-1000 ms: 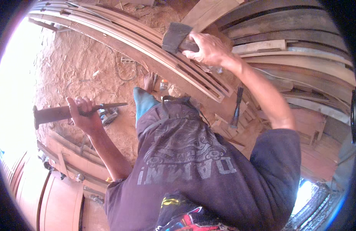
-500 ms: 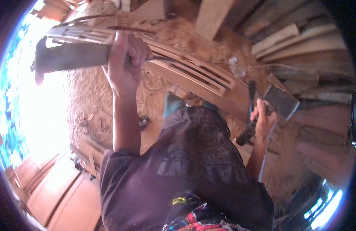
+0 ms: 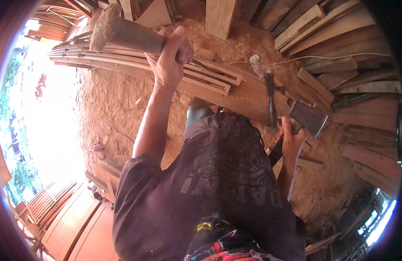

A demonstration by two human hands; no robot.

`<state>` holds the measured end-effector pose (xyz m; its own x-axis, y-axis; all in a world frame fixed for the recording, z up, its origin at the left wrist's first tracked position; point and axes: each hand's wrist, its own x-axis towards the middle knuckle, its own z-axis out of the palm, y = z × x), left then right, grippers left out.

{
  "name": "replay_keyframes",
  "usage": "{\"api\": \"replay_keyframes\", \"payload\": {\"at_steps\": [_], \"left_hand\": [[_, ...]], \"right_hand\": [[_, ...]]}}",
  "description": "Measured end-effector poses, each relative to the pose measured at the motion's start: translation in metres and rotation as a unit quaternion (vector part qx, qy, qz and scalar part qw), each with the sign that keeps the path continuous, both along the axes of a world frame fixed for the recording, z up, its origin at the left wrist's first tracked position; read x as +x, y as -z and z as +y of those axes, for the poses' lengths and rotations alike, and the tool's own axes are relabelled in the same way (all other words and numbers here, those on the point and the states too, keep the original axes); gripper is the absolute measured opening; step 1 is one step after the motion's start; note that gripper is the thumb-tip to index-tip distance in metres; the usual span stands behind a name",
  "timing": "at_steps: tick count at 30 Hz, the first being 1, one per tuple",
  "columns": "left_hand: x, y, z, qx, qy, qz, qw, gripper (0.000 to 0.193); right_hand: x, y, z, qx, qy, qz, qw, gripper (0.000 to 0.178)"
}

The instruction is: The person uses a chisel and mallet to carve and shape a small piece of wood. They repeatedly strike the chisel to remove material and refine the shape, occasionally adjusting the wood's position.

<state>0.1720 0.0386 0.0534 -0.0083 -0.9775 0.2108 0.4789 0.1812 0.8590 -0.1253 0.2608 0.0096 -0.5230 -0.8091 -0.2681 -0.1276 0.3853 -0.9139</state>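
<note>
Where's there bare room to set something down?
Mostly bare ground lies between the left forearm and the bright opening; another patch lies between the right forearm and the right-side boards. It's crowded around the right hand, with the axe and a dark tool close by.

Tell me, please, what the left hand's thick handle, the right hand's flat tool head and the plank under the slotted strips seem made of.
Thick handle, left hand: probably wood, dark and smoothish; its tan end looks frayed into fibres.
Flat tool head, right hand: likely metal, dull dark grey, with a paler edge.
Plank: apparently bare wood; reddish-brown, flat face, without visible gloss.
</note>
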Motion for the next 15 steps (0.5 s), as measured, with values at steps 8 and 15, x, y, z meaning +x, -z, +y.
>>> {"api": "replay_keyframes", "payload": {"at_steps": [8,15], "left_hand": [[-0.021,0.003,-0.003,-0.031,0.018,-0.037,0.999,0.034],[-0.013,0.015,0.026,-0.021,-0.005,-0.053,0.998,0.033]], "right_hand": [[-0.008,-0.017,-0.031,0.004,-0.078,-0.024,0.997,0.023],[0.002,-0.071,-0.077,-0.099,-0.176,0.03,0.979,0.016]]}}
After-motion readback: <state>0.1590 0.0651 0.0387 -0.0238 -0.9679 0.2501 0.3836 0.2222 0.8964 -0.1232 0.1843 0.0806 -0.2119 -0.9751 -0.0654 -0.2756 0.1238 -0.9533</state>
